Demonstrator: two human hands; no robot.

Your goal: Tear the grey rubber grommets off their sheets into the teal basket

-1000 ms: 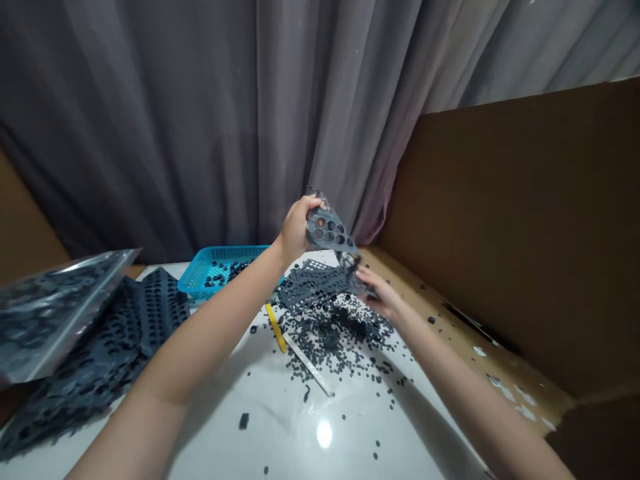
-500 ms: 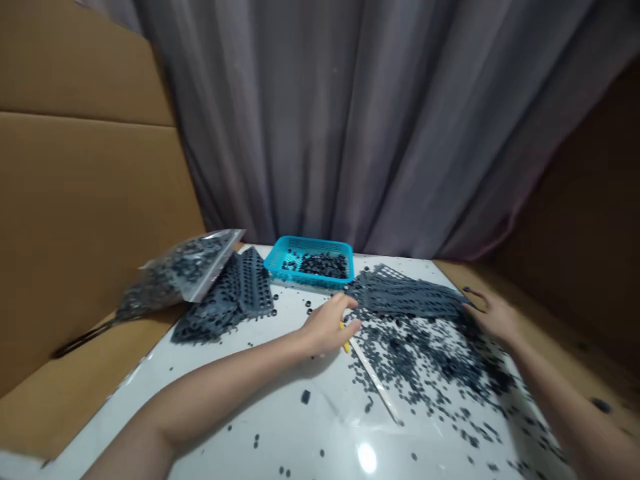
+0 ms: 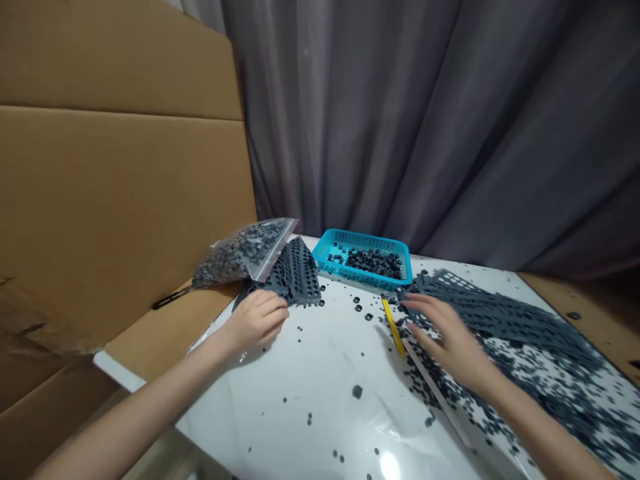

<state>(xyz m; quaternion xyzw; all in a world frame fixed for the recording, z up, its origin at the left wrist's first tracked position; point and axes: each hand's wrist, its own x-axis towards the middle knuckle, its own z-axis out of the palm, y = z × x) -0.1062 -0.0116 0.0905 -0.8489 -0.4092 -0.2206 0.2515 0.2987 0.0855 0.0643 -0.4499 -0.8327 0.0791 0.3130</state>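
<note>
Your left fingers (image 3: 276,313) are curled in toward the palm, and you cannot tell from here whether they pinch anything; their tips sit at the near edge of the stack (image 3: 295,272) of dark punched sheets, which lies at 1 o'clock from your left hand (image 3: 256,321). Your right fingers (image 3: 419,308) are spread and released, palm down, holding nothing, and your right hand (image 3: 447,340) rests flat over loose dark pieces (image 3: 537,377) scattered across the table (image 3: 310,373). Just beside that hand at 9 o'clock lies a tool (image 3: 393,328) with a yellow handle, its pale blade running back toward you. At 2 o'clock from the right hand, a second spread of sheets (image 3: 505,313) fans out over the pieces. A blue basket (image 3: 330,248) stands at 11 o'clock from the right hand, with more pieces inside. A clear bag (image 3: 245,252) of pieces leans on the stack at 12 o'clock from your left hand. Cardboard (image 3: 125,200) walls the left side and a grey curtain (image 3: 425,133) hangs behind.
</note>
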